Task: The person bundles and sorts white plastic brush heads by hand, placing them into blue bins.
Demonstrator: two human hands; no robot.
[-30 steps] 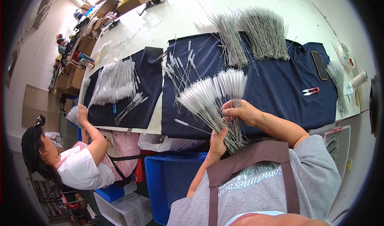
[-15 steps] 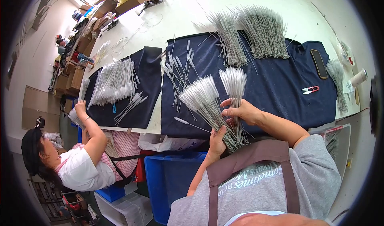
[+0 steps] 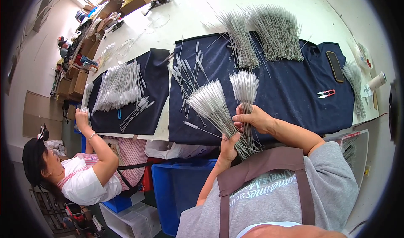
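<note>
My left hand [image 3: 229,148] is closed round the wire stems of a wide fan of straw brushes [image 3: 209,100], white bristle ends up. Beside it, my right hand [image 3: 256,119] grips a narrower bunch of straw brushes [image 3: 245,88] by the stems, thumb across the front. Both bunches come close together at their lower ends, in front of my apron. One stray brush [image 3: 191,124] points left, its stem running toward my left hand. Loose brushes [image 3: 189,71] lie on the dark blue cloth [image 3: 290,99] beyond the fan.
Piles of wire brushes [image 3: 275,34] stand at the cloth's far side. A phone [image 3: 335,66] and red-handled thread snips [image 3: 326,93] lie to the right. At left a co-worker [image 3: 90,170] works by another brush pile [image 3: 120,86]. A blue bin [image 3: 176,191] sits below the table edge.
My hands and both bunches have barely moved, with only a slight shift at the right bunch. The co-worker's raised hand has moved a little left and down.
</note>
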